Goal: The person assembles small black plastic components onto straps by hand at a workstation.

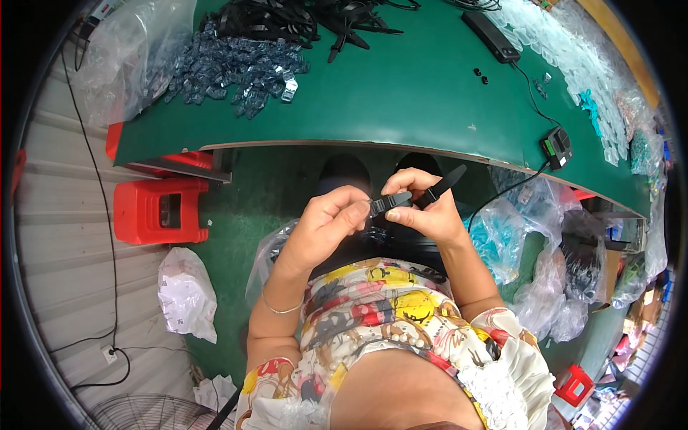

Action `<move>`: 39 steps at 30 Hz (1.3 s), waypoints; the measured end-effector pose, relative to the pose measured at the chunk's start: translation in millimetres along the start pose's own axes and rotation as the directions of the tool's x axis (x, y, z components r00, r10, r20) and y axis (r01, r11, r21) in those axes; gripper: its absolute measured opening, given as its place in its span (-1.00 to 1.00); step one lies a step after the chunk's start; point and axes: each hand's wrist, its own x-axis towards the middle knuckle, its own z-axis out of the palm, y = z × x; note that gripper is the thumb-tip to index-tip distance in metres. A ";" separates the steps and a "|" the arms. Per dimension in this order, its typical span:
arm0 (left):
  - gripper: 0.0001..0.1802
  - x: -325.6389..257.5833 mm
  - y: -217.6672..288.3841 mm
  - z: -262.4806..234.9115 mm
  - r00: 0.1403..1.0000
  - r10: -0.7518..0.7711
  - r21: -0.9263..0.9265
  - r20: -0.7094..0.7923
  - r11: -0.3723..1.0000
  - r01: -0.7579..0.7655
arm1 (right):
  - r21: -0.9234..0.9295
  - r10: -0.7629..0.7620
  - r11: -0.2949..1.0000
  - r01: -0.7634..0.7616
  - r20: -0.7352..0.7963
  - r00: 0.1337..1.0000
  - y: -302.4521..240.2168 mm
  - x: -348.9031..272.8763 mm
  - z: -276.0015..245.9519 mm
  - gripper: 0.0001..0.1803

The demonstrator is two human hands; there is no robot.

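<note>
Above my lap, just off the table's near edge, a black strap (392,203) with ridges and a buckle-like end runs between my two hands. My left hand (325,223) pinches its left end between thumb and fingertips. Fingers closed, my right hand (434,213) grips it from the other side, and a rounded black tail (448,182) sticks out past the fingers to the upper right. The fingers partly cover the strap, so how its parts join cannot be made out.
The green table (358,93) carries a heap of clear bluish plastic pieces (240,72), black straps (269,21), a black box (490,36) and clear pieces (552,50). A red stool (159,211) stands left; plastic bags (548,287) lie right; a wire fan guard (147,412) is lower left.
</note>
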 end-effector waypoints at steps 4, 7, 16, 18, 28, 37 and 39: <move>-0.77 -3.0 1.0 -0.7 0.998 -0.022 -0.068 0.056 0.997 0.026 | 0.028 0.087 0.996 -0.087 0.008 0.996 0.2 -5.2 -2.7 -0.69; -0.78 -4.8 0.8 -2.5 0.997 -0.019 -0.066 0.078 0.998 0.024 | -0.027 0.087 0.996 -0.087 0.014 0.996 2.3 -6.3 -3.2 -0.68; -0.80 -1.4 -2.0 -8.4 0.995 -0.030 -0.092 0.095 0.995 0.038 | -0.069 0.067 0.995 -0.067 -0.001 0.998 6.4 -2.2 -0.9 -0.71; -0.81 -2.4 -4.5 -8.3 0.997 -0.039 -0.090 0.073 0.995 0.046 | -0.132 0.002 0.991 -0.001 0.007 1.000 6.9 0.8 -0.2 -0.71; -0.87 -6.0 -43.3 2.0 0.993 -0.076 -0.842 -0.086 0.538 -0.032 | -0.143 -0.064 0.988 0.053 -0.073 0.995 10.9 1.5 8.3 -0.73; -0.72 3.6 -18.5 1.1 0.966 0.170 -0.614 -0.198 0.746 -0.257 | -0.604 0.037 0.796 -0.032 -0.005 0.999 4.3 6.5 16.9 -0.82; -0.65 -0.3 3.7 16.9 0.960 0.163 -0.283 -0.226 0.932 -0.225 | -0.655 -0.022 0.755 0.022 0.009 1.000 10.1 5.2 17.1 -0.82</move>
